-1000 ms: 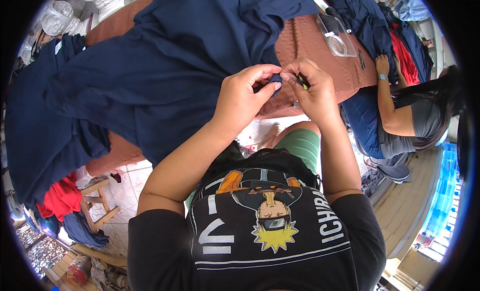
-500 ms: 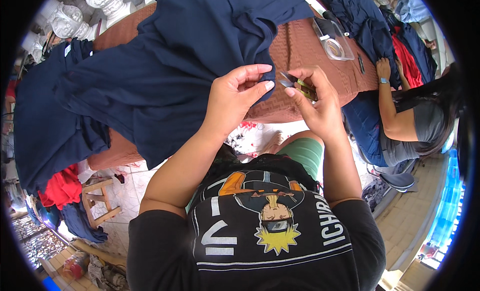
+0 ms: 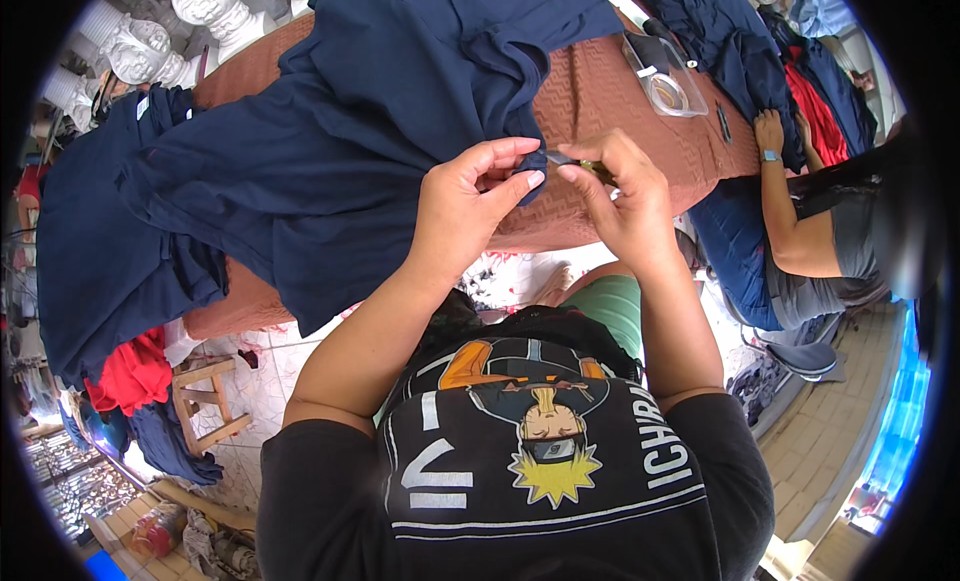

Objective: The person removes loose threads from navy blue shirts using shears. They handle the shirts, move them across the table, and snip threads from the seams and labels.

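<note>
On my feed I see white busts (image 3: 215, 16) at upper left, then the navy garment (image 3: 310, 131) across the bench (image 3: 590, 96) to centre frame, its edge pinched by the left hand (image 3: 462, 203). The right hand (image 3: 630, 199) grips probably snips (image 3: 562, 159), half covered. Upper right, a clear box (image 3: 693, 79) holds a pale ring (image 3: 655, 81).

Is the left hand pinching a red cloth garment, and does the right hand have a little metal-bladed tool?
Not quite: the head view shows the left hand pinching a navy blue cloth garment, not a red one. The right hand does hold a little metal-bladed tool.
</note>
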The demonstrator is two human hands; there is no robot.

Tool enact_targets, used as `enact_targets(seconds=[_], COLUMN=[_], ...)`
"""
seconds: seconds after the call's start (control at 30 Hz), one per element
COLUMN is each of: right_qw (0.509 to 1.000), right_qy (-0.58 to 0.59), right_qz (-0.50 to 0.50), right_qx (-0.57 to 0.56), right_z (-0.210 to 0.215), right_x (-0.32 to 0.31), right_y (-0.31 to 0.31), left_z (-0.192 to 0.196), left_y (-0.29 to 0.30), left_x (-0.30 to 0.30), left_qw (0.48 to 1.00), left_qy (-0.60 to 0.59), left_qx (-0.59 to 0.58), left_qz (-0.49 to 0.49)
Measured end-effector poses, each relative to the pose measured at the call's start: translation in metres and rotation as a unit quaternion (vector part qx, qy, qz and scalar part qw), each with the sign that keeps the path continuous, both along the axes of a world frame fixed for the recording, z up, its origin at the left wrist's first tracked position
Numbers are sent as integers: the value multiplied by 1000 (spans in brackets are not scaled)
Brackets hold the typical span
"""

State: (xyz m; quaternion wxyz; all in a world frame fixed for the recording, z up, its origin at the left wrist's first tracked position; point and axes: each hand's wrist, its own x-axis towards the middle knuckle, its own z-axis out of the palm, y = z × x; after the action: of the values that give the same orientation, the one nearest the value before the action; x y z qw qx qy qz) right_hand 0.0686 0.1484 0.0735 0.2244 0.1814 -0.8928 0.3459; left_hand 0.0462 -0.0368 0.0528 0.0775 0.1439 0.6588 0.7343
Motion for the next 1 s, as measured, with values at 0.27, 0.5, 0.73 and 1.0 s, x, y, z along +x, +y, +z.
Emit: enact_targets(seconds=[0.27,0.5,0.73,1.0], right_qw=[976,965,971,909], right_qy=[-68,-130,-115,-222], right_qz=[-43,-79,-108,-44], right_qx=[-202,-215,-178,-351], right_z=[-5,-24,-52,-71], right_x=[2,-21,-79,-133], right_y=[3,11,7,-8], left_z=[-10,-45,-8,-41], left_y=[4,8,-5,-1], left_x=[8,21,-32,-133], left_qw=[1000,970,916,806], left_qy=[-13,134,309,379], left_qx=[9,-187,-254,-450], left_qz=[0,-81,43,64])
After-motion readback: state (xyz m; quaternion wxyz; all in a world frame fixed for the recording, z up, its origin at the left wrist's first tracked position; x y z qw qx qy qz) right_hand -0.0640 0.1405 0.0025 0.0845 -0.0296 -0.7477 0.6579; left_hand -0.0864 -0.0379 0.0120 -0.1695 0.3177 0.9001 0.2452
